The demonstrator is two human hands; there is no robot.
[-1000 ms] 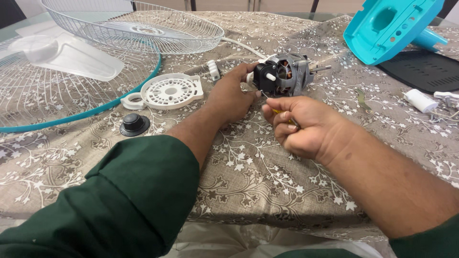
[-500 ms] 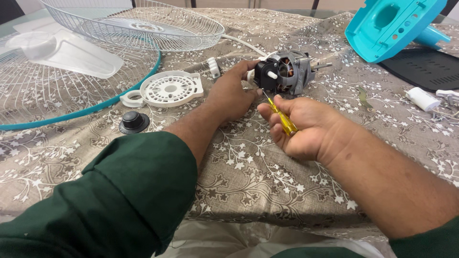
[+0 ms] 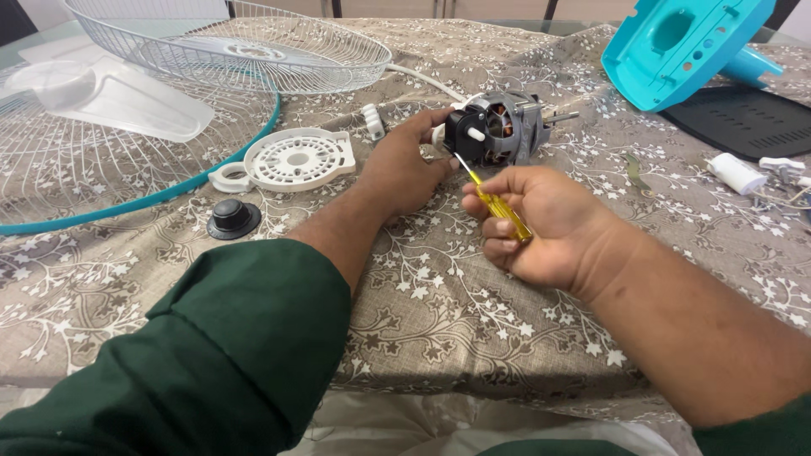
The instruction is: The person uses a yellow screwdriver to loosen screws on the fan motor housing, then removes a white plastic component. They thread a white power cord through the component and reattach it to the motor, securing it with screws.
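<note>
left hand (image 3: pixel 404 169) steadies the fan motor (image 3: pixel 494 128); just below the motor, right hand (image 3: pixel 541 221) grips a yellow screwdriver (image 3: pixel 494 203), tip at it.

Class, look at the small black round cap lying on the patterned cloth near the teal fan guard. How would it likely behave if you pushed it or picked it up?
The black cap looks like small moulded plastic, so probably light and stiff. It sits flat on a wide base, so a push would likely slide it rather than tip it. The tablecloth may drag at it. Its raised centre knob should give fingers an easy pinch.

Dark green sleeves, bare forearms
</note>
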